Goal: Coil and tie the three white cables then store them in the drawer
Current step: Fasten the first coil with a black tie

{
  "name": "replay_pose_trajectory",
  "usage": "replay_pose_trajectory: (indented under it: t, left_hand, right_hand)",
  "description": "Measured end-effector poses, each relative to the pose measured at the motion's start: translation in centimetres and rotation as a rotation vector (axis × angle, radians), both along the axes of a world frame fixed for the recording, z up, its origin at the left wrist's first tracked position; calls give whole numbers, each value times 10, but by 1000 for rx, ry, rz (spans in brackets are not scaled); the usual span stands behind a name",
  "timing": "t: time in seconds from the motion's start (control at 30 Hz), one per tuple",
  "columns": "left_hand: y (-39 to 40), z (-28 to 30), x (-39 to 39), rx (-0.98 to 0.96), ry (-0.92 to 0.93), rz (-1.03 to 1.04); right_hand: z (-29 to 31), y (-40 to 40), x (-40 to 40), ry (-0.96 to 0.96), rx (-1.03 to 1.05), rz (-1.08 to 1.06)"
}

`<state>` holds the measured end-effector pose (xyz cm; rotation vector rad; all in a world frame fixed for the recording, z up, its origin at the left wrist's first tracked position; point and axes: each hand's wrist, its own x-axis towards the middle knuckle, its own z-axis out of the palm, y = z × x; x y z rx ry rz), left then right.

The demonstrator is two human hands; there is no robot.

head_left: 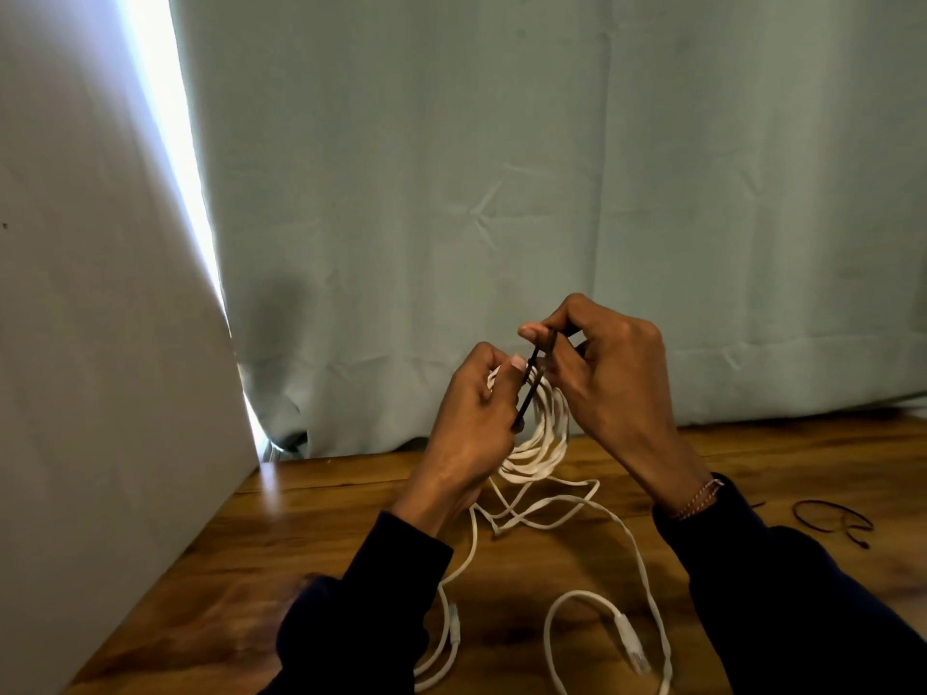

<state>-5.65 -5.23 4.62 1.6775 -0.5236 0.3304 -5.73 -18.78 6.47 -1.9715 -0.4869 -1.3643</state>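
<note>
We see a pale green curtain [501, 193] hanging across the back, with a white panel [100, 343] leaning at the left and a bright strip of light between them. Below lies the wooden tabletop [311, 534]. Our two arms in dark sleeves [802, 594] reach in over it. Loose white cables [637, 549] trail across the tabletop toward us, two with plug ends, one near the lower middle [455, 625] and one at the lower right [633, 644]. Above the tabletop, between the hands, hangs a coiled white cable [544, 443]. Our left hand [471, 428] grips the top of the coil, its fingers curled round the loops. Our right hand [609, 373] pinches a thin black tie [532, 378] between thumb and fingers, the tie crossing the coil's top. A second black tie [832, 516] lies at the right on the tabletop. No writing can be read anywhere.
</note>
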Motion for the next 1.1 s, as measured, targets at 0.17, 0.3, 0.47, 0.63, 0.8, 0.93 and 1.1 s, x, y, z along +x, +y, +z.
replay_pose_trajectory:
  t: [0.17, 0.3, 0.47, 0.63, 0.8, 0.93, 1.1]
  left_hand:
    - [-2, 0, -1, 6, -20, -36]
    - [-3, 0, -2, 23, -52, -79]
    - [3, -1, 2, 92, -124, -124]
    - [4, -1, 3, 108, -153, -134]
    - [6, -4, 8, 103, -160, -26]
    - [10, -5, 13, 56, -113, 3]
    - [11, -5, 15, 11, -93, 37]
  right_hand:
    - [0, -3, 6, 62, 86, 0]
    - [-1, -7, 10, 123, 123, -34]
    - [0, -9, 14, 204, 144, -45]
    - [5, -9, 8, 262, 179, 42]
    - [4, -3, 2, 246, 143, 47]
    - [-1, 6, 0, 135, -7, -27]
    - [-1, 10, -8, 42, -56, -39]
